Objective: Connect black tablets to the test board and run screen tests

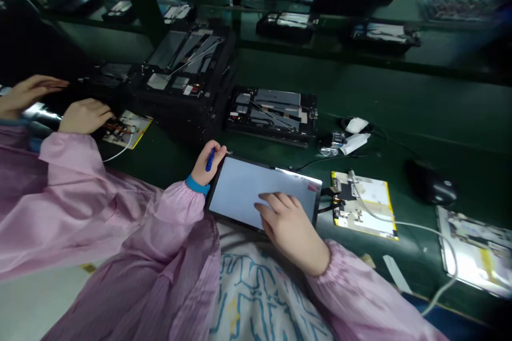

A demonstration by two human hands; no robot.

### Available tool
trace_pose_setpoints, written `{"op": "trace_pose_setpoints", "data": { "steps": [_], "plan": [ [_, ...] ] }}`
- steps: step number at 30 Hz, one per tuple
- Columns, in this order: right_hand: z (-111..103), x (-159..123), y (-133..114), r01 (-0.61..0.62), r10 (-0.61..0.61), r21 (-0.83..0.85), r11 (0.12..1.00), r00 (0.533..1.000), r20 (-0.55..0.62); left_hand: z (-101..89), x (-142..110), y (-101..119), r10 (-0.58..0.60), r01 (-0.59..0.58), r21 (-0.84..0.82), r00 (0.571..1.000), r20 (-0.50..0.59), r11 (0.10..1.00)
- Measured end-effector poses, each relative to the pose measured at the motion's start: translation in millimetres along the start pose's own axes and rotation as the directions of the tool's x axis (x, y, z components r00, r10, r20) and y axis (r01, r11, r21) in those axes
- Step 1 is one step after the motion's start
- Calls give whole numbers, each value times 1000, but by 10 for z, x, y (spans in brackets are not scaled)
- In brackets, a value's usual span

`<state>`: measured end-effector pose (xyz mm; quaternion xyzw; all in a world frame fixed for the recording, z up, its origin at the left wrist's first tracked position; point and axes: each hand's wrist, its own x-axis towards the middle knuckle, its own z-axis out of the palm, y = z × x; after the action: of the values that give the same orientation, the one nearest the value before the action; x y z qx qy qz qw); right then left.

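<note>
Through the head view, I see the white-lit, black-framed rectangular screen [236, 192] at six o'clock, cabled to a yellow-edged white circuit panel [378, 200] at four. Connection looks done; finger work seems unfinished. My left hand [202, 168] grips a blue pen-like tool [210, 160]; my right hand [294, 232] is spread over the glass, contact unclear. A stack of black casings [188, 66] at ten crowds my reach.

A white strip [397, 274] lay by the green table's [400, 106] near edge, left of a silvery panel [476, 250]. Farther from that edge rested a black mouse [432, 181]. Toward the far edge, dark frames [180, 64] stood stacked.
</note>
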<state>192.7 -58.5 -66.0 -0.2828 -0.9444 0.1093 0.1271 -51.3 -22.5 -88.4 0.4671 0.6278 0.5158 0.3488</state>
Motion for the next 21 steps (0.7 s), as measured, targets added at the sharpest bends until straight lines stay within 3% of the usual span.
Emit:
{"op": "trace_pose_setpoints", "data": {
  "steps": [5,10,14,21],
  "plan": [
    [-98,-385,260,-104,137,201,974,978,-155,-5,0,27,12,-12,30,1000,1,999],
    [-213,-650,578,-235,265,155,960,940,-215,5,-3,36,9,-8,50,1000,-7,999],
    [-206,-761,699,-280,301,146,949,942,-148,6,1,35,12,-11,79,1000,-6,997],
    [-134,-804,675,-336,340,73,939,938,-66,11,10,39,23,-23,72,1000,1,997]
  ]
}}
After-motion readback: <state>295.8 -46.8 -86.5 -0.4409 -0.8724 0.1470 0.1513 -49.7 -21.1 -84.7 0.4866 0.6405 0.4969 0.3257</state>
